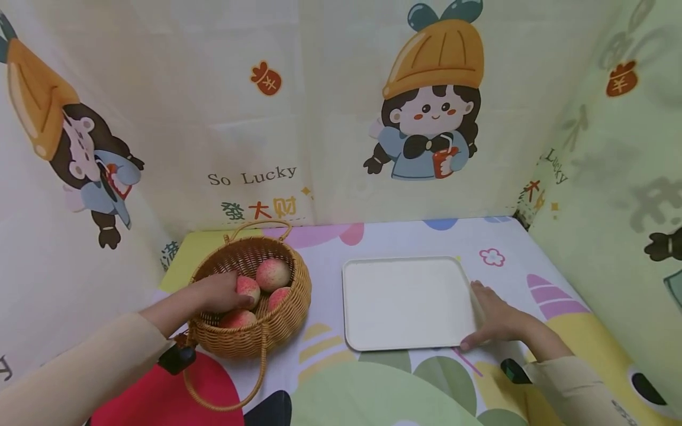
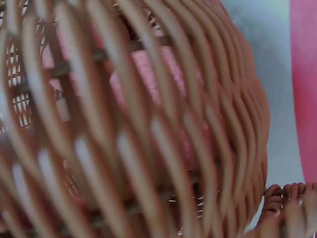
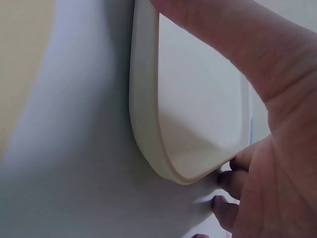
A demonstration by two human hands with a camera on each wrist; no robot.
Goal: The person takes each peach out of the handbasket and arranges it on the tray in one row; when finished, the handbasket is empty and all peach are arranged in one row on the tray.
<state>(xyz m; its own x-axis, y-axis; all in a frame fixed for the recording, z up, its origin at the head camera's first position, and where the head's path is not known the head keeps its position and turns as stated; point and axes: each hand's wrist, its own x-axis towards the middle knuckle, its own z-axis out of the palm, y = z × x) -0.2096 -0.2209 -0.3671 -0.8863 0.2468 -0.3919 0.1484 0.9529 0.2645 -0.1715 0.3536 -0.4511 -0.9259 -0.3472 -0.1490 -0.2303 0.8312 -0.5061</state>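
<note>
A round wicker basket holds several pink-and-cream peaches. Reaching inside it, my left hand grips one peach, with the thumb across its near side. Another peach lies just beyond, and one more rests nearer the front wall. The left wrist view is filled by the basket's weave, with pink showing through the gaps. On the right lies a white rectangular tray with a low rim. My right hand is at its right edge, fingers spread along the side and thumb at the front corner.
The basket's handles stick out, one at the back and one hanging toward the front. A printed cloth covers the table. Printed fabric walls stand at the back and on both sides.
</note>
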